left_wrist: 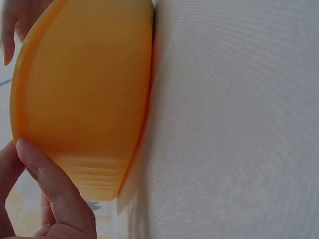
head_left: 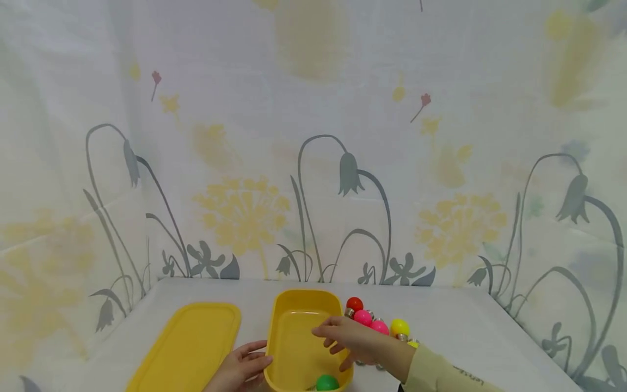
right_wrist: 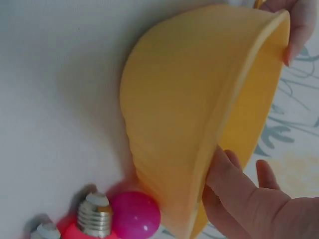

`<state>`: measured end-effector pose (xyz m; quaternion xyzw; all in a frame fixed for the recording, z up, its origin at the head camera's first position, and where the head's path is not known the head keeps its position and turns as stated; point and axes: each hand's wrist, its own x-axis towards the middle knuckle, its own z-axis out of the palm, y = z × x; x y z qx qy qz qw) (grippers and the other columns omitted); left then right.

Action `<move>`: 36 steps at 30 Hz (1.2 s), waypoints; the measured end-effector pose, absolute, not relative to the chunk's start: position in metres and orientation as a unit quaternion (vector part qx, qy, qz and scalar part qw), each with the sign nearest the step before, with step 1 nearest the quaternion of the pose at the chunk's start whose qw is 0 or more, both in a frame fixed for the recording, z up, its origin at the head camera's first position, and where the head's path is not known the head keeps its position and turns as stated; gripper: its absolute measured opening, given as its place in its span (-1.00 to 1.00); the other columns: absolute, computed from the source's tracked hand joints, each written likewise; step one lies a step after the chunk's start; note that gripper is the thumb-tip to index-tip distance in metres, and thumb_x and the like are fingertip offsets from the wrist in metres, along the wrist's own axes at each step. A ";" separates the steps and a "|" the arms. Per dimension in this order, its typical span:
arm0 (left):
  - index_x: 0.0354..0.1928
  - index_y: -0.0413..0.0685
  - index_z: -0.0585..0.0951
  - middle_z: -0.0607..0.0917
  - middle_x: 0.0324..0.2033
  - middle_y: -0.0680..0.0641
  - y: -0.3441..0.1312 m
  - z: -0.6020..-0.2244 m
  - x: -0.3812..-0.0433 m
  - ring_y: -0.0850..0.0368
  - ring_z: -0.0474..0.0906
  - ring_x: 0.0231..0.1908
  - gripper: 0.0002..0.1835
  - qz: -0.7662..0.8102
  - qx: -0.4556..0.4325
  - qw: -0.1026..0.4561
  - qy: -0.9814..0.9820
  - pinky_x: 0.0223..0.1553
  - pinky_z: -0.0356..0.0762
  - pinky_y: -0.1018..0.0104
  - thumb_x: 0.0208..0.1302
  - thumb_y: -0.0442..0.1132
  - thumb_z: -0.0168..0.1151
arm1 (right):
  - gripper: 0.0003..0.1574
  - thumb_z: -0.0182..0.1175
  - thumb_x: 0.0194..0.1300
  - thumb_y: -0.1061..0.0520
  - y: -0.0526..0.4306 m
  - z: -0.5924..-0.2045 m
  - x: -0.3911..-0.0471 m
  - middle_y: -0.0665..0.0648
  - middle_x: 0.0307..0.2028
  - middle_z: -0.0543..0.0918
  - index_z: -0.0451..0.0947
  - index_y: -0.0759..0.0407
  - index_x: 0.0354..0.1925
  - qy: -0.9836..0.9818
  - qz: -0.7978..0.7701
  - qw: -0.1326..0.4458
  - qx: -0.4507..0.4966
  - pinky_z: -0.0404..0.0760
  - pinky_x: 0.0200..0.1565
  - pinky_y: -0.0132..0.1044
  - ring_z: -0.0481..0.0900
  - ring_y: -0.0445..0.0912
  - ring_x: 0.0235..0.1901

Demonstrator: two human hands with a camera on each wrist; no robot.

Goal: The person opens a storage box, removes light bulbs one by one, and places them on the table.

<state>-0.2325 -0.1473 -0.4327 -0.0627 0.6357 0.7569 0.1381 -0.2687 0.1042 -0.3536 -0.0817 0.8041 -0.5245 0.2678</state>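
Observation:
A deep yellow plastic box [head_left: 296,337] stands on the white tabletop. The fingers and thumb of my left hand [head_left: 240,366] pinch its left rim; in the left wrist view that hand [left_wrist: 57,204] sits at the rim's corner. A green light bulb [head_left: 327,383] lies inside the near end of the box. My right hand [head_left: 349,336] reaches over the right rim, fingers loosely spread above the inside and holding nothing. In the right wrist view the right hand [right_wrist: 249,199] is close against the rim; whether it touches is unclear.
Just right of the box lie several bulbs with metal screw bases: a red bulb [head_left: 355,304], a pink bulb [head_left: 363,318], a yellow bulb [head_left: 399,327] and others, partly hidden by my right arm. A flat yellow lid [head_left: 191,343] lies at left. A flowered curtain [head_left: 313,109] hangs behind.

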 end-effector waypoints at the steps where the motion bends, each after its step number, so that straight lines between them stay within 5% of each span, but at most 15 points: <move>1: 0.20 -0.43 0.29 0.58 -0.26 -0.09 -0.147 -0.434 -0.232 0.17 0.55 -0.36 -0.35 0.756 -0.061 0.137 0.637 -0.24 0.57 0.35 0.17 -0.22 0.31 | -0.42 0.17 0.26 -0.13 0.103 -0.355 -0.268 0.27 -0.16 0.46 0.37 0.28 0.00 0.806 -0.519 0.275 -0.075 0.53 -0.21 0.22 0.43 0.22 -0.10; 7: 0.21 -0.42 0.29 0.58 -0.26 -0.08 -0.144 -0.436 -0.232 0.18 0.55 -0.37 -0.35 0.769 -0.055 0.139 0.622 -0.24 0.57 0.35 0.17 -0.24 0.31 | -0.34 0.05 0.32 -0.15 0.091 -0.353 -0.260 0.29 -0.13 0.45 0.32 0.35 0.12 0.764 -0.553 0.314 -0.106 0.51 -0.11 0.19 0.44 0.20 -0.10; 15: 0.21 -0.42 0.29 0.58 -0.28 -0.06 -0.144 -0.434 -0.232 0.21 0.54 -0.35 -0.38 0.774 -0.065 0.138 0.615 -0.24 0.57 0.37 0.19 -0.28 0.28 | -0.52 0.09 0.33 0.06 0.081 -0.331 -0.287 0.28 -0.17 0.52 0.38 0.40 0.05 0.749 -0.607 0.225 -0.144 0.58 -0.11 -0.09 0.54 0.05 -0.20; 22: 0.18 -0.40 0.34 0.58 -0.30 -0.04 -0.144 -0.436 -0.232 0.21 0.53 -0.36 -0.43 0.776 -0.053 0.135 0.614 -0.26 0.57 0.37 0.19 -0.29 0.29 | -0.57 0.18 0.26 0.20 0.070 -0.330 -0.317 0.31 -0.07 0.55 0.43 0.38 0.06 0.768 -0.571 0.220 -0.191 0.60 -0.14 -0.12 0.56 0.16 -0.12; 36: 0.24 -0.42 0.25 0.56 -0.26 -0.07 -0.145 -0.435 -0.232 0.19 0.55 -0.32 -0.36 0.772 -0.052 0.144 0.616 -0.21 0.57 0.34 0.21 -0.28 0.26 | -0.62 0.11 0.18 0.50 0.054 -0.362 -0.336 0.16 -0.17 0.56 0.52 0.26 -0.04 0.769 -0.326 0.485 -0.261 0.58 -0.11 -0.04 0.54 -0.05 -0.30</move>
